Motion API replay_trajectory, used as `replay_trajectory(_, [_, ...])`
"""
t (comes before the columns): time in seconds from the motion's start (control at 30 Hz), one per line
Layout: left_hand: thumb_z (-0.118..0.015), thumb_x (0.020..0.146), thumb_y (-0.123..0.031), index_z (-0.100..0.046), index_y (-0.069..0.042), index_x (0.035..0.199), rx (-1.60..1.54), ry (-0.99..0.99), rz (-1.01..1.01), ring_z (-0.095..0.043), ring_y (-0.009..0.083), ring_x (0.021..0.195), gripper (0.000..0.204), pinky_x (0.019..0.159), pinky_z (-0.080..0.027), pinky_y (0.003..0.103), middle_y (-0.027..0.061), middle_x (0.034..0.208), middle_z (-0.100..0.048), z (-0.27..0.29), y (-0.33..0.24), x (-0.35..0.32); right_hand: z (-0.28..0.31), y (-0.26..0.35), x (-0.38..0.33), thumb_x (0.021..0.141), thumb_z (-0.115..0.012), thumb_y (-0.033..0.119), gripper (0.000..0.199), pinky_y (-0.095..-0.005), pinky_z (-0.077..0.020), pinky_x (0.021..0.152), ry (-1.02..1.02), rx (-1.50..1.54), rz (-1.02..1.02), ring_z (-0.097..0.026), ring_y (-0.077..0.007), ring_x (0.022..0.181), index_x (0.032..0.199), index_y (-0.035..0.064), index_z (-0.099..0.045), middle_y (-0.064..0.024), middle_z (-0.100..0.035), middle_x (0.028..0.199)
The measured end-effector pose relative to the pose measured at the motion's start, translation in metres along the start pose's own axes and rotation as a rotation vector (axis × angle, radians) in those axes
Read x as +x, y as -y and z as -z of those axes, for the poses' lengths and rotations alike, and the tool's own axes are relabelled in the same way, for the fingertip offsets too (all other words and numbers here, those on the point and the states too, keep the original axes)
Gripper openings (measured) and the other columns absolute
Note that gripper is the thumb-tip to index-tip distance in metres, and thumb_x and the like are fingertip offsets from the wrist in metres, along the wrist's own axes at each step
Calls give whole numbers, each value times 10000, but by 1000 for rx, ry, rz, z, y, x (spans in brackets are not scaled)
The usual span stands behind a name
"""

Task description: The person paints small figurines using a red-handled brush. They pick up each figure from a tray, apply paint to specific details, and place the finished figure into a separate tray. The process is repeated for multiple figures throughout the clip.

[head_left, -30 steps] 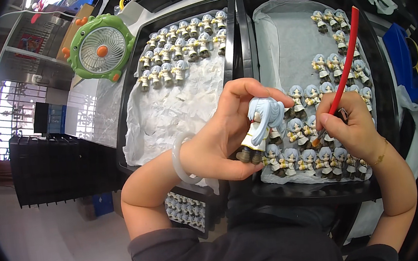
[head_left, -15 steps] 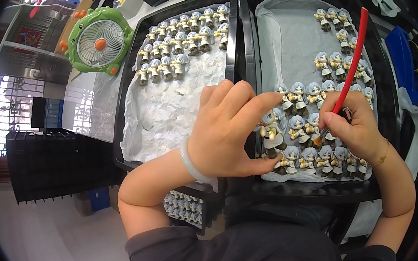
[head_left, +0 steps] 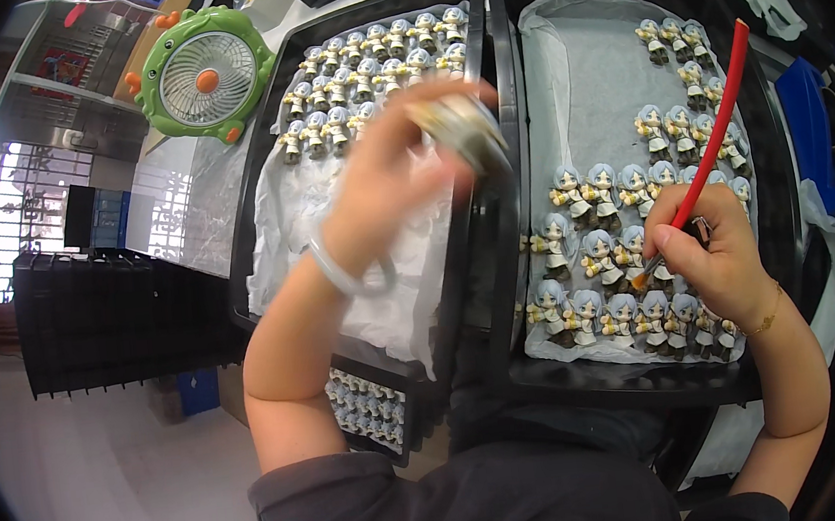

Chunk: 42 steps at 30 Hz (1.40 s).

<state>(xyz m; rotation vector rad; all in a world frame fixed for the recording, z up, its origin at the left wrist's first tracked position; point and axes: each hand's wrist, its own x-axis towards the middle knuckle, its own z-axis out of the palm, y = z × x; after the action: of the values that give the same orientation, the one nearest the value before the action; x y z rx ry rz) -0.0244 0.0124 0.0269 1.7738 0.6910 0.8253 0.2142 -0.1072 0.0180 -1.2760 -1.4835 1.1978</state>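
My left hand [head_left: 389, 178], smeared by motion, is closed round a blurred figurine [head_left: 469, 133]. It passes above the right side of the left tray [head_left: 483, 43], near the gap between the two trays. My right hand [head_left: 705, 238] grips a slim paintbrush [head_left: 717, 136] with a long red handle, its orange tip pointing down among the figurines in the right tray [head_left: 511, 61]. Those small figures [head_left: 609, 260] have pale blue hair and white-and-yellow clothes. More of the same kind lie in rows at the far end of the left tray [head_left: 378, 38], which is lined with crumpled white paper.
A green animal-shaped fan [head_left: 207, 80] stands beyond the left tray's left side. Lower down, another tray of figurines [head_left: 366, 406] shows below the left tray. Black crates [head_left: 122, 319] are stacked at the left, and a blue bin [head_left: 812, 132] stands at the far right.
My left hand has moved up and left from the right tray to over the left tray, carrying a figurine. My right hand and the brush have barely moved.
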Motion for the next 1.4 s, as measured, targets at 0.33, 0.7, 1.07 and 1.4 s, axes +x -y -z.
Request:
replay_trajectory(0.33, [-674, 568, -136, -467, -96, 1116, 898, 30, 98, -458, 241, 1020, 587, 904, -347, 323, 92, 1081, -487, 91, 61, 24, -2, 2, 0, 732, -502, 90, 125, -231, -375, 516, 41, -11, -23, -472, -86, 541, 641, 10, -532, -28, -538, 591])
replay_trajectory(0.7, [-653, 547, -108, -511, -233, 1132, 1283, 198, 58, -410, 248, 1062, 614, 933, -275, 359, 60, 1048, -490, 88, 73, 23, 0, 1, -1, 735, -503, 67, 106, -220, -362, 475, 41, 28, -27, -457, -79, 492, 659, 0, -534, -22, -532, 574])
replay_trajectory(1.07, [-546, 581, 10, -410, -80, 1228, 1035, 84, -277, -340, 319, 1159, 667, 983, -252, 375, 153, 1220, -395, 25, 35, 36, 0, -11, 0, 663, -549, 236, 247, -411, -433, 600, -25, -232, 271, -551, -362, 643, 684, -10, -564, -199, -550, 626])
replay_trajectory(1.4, [-527, 537, -27, -410, -37, 1182, 1234, 333, -619, -386, 327, 1102, 655, 956, -287, 418, 146, 1155, -424, -109, 43, 142, 1, -12, 12, 651, -528, 189, 203, -390, -434, 563, -173, -84, 367, -545, -340, 571, 632, -13, -535, -181, -543, 574])
